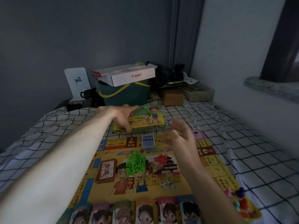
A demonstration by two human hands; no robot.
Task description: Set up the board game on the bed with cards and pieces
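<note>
While our left hand (123, 116) rests spread on the green cardboard game box (142, 120) beyond the yellow printed board (215, 168) | right hand (181, 135) wide, holding nothing | risk: dragging the box knocks the blue card deck (147, 140).

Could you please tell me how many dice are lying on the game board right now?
3 dice, clustered together on the game board, just left of the right forearm; others may be hidden beneath it.

Reaching with the left hand (123, 118) onto the green game box (145, 120) on the checked bed (242, 143). Holding the right hand (181, 135), fingers (175, 124) spread, above the yellow board (218, 173) near a blue card deck (148, 140); green houses (136, 162), red houses (161, 159) and dice (169, 183) lying mid-board.
</note>
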